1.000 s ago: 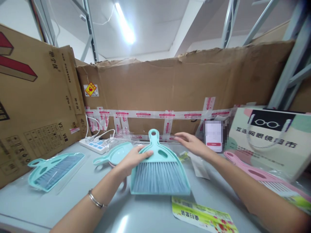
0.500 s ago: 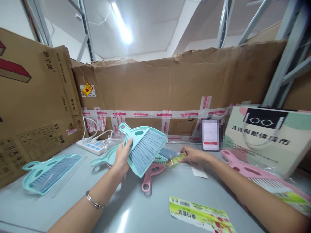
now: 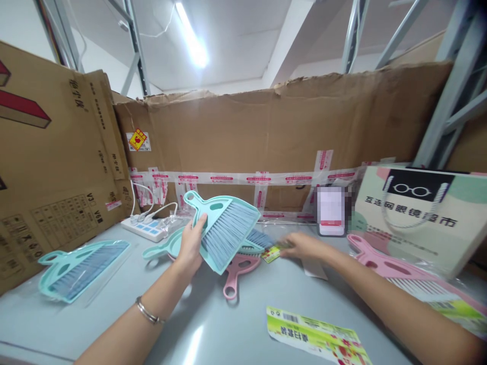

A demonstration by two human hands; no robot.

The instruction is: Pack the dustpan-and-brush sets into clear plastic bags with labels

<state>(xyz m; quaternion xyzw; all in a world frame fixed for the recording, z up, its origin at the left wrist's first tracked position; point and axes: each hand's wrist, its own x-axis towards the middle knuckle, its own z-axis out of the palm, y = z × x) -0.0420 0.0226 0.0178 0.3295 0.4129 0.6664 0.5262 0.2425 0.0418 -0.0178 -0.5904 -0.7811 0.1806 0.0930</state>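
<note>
My left hand [image 3: 191, 244] is closed on a mint-green dustpan with a grey-blue brush [image 3: 230, 230] nested in it, held tilted above the table. Below them lie another mint-green dustpan and brush [image 3: 162, 248], partly hidden, and a pink brush [image 3: 236, 276] with a ring at its handle end. My right hand [image 3: 304, 246] reaches to the middle of the table, fingertips pinched around the blurred edge of a label card. Beside the fingers a green and yellow label card [image 3: 271, 254] lies by the brush bristles. A larger label card [image 3: 315, 337] lies near the front.
A wrapped mint-green dustpan set [image 3: 83, 268] lies on the left, a wrapped pink set [image 3: 399, 271] on the right. Toward the back are a power strip [image 3: 146, 229], a phone [image 3: 331, 210] and a paper bag [image 3: 418, 218]. Cardboard boxes [image 3: 228, 137] wall the table [image 3: 213, 329].
My right hand has drawn slightly left and its fingertips have blurred, with less of the label card showing beside them. The held dustpan has shifted slightly left.
</note>
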